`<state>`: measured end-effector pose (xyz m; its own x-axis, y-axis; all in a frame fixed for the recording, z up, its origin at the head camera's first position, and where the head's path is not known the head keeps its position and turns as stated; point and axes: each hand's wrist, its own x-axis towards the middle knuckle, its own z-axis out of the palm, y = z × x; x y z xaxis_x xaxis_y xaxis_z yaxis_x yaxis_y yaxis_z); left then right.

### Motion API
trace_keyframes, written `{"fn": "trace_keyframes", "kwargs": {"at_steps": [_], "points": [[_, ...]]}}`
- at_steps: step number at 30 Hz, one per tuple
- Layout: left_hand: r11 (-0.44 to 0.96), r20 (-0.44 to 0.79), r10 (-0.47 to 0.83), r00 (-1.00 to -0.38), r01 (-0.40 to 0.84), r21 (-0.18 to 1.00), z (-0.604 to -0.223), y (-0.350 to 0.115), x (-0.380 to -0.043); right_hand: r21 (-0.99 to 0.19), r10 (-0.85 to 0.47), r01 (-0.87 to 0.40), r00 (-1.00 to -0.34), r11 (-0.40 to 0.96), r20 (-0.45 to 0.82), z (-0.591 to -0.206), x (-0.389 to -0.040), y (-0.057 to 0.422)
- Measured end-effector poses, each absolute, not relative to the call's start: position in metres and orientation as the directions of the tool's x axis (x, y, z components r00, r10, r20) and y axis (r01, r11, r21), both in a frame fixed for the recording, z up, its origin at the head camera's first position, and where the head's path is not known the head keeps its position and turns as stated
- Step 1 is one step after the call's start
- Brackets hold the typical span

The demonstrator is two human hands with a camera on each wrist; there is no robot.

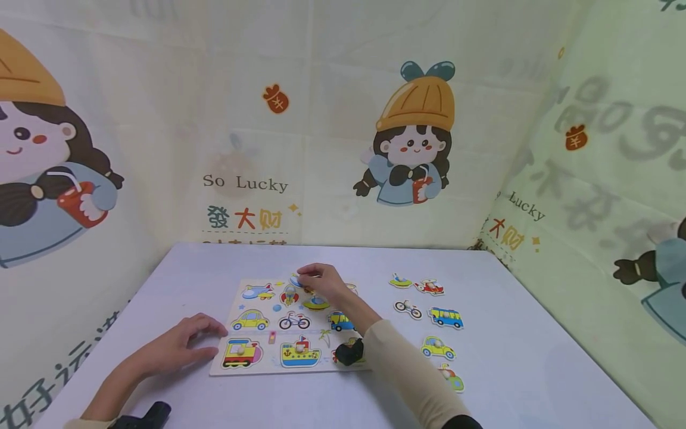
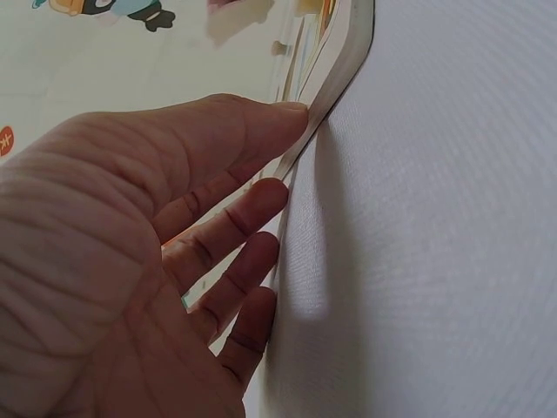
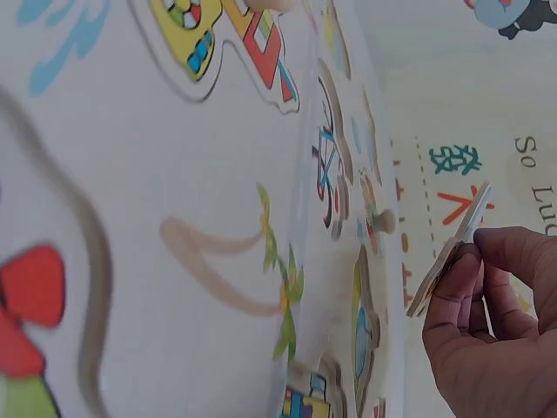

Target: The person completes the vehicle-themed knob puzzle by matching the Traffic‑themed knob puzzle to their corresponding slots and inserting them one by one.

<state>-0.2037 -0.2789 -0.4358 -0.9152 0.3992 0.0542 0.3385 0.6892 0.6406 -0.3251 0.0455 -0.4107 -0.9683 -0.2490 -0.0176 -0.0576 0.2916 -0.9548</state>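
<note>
My right hand (image 1: 324, 281) pinches a thin wooden puzzle piece (image 3: 470, 218) between thumb and fingers, raised over the back of the puzzle board (image 1: 217, 368). It shows edge-on in the right wrist view, and a bit of blue shows in the head view; the hand hides the rest of its picture. At the board's left edge rests my left hand (image 1: 174, 345), fingers relaxed, thumb and fingertips right at the rim. A train piece (image 1: 241, 354), a ship piece (image 1: 300, 354) and a rocket piece (image 1: 290, 296) sit in the board. My right forearm covers its right side.
To the right of the board lie loose pieces: a flying saucer (image 1: 400, 281), a helicopter (image 1: 430, 287), a bicycle (image 1: 408, 310), a bus (image 1: 446, 318), a car (image 1: 438, 348) and a green-and-red piece (image 1: 452, 379). A printed cloth (image 1: 332, 149) hangs behind the white table (image 1: 514, 357).
</note>
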Motion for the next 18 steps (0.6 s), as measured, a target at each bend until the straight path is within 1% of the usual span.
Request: {"fn": "trace_keyframes", "kwargs": {"at_steps": [5, 13, 18], "points": [[0.687, 0.052, 0.403, -0.914, 0.340, 0.642, -0.437, -0.278, -0.206, -0.958, -0.279, -0.062, -0.960, 0.279, -0.019, -0.410, -0.325, 0.038], [0.681, 0.021, 0.380, -0.925, 0.295, 0.670, -0.436, -0.276, -0.206, -0.973, -0.298, -0.057, -0.954, 0.222, -0.012, -0.411, -0.324, 0.027], [0.685, 0.037, 0.397, -0.917, 0.323, 0.653, -0.436, -0.278, -0.206, -0.974, -0.294, -0.052, -0.956, 0.222, -0.016, -0.412, -0.325, 0.018]]}}
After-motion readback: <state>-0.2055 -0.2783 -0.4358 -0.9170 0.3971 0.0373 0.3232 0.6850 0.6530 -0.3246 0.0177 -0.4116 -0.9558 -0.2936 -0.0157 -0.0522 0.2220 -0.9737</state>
